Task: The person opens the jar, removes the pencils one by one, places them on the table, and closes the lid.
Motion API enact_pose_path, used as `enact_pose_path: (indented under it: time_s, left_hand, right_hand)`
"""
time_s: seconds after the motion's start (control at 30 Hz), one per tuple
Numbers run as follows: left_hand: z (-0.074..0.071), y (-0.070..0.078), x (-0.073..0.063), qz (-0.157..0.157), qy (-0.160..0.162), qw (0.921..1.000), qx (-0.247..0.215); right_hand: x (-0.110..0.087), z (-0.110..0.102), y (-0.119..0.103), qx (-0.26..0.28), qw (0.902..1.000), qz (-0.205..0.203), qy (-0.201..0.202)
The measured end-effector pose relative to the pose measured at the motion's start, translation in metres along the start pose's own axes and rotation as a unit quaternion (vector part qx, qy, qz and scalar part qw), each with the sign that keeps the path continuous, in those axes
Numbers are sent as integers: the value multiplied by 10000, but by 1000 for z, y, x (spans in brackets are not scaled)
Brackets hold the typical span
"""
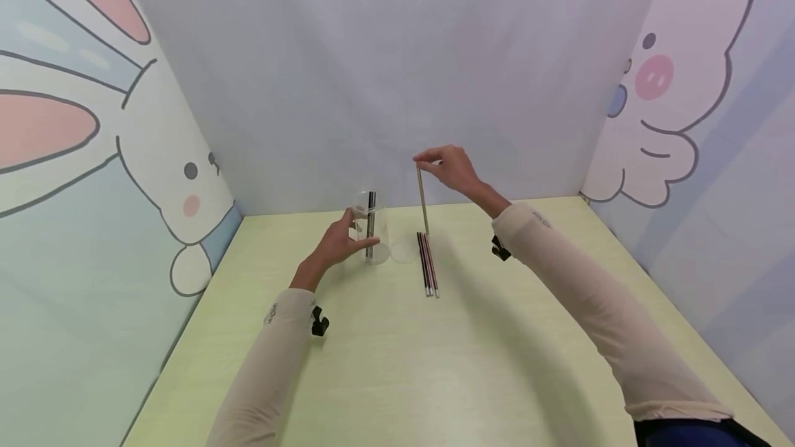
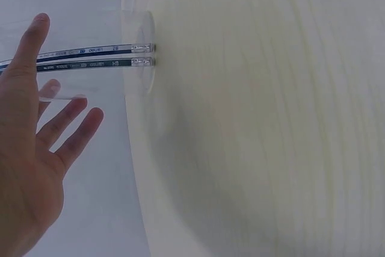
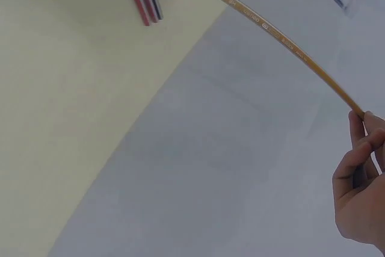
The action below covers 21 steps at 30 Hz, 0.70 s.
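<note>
My left hand holds a clear cup, thumb on the near side and fingers around the far side. Two dark pencils stand in the cup, their metal-capped eraser ends at its base. Above the table, my right hand pinches a yellow pencil at its upper end; the eraser end points down. Beneath that lower end, a few dark and red pencils lie side by side on the table. Right of the cup is a clear round object, too faint to identify.
The pale yellow table meets a plain grey-white back wall. Side walls carry cartoon figures, a rabbit at left and a white animal at right. Small black clips hang at both sleeves.
</note>
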<state>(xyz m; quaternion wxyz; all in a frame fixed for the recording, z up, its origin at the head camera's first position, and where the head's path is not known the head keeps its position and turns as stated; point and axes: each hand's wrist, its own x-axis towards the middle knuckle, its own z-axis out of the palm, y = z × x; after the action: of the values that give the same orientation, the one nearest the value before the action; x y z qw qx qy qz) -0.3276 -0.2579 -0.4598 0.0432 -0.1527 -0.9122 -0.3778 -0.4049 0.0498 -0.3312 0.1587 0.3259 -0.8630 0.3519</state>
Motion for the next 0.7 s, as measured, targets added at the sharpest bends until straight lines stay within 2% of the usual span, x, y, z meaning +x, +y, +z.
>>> enact_pose_path:
  time_s: [0.27, 0.5, 0.7]
  left_hand:
    - [1, -3, 0, 5, 21, 10000, -23]
    - [1, -6, 1, 40, 13, 9999, -135]
    - [1, -7, 2, 93, -5, 9997, -239]
  right_hand:
    - [-25, 17, 30, 1, 9992, 302, -261]
    - [-40, 30, 39, -8, 9947, 818, -628]
    - [-52, 43, 47, 19, 9894, 1220, -784]
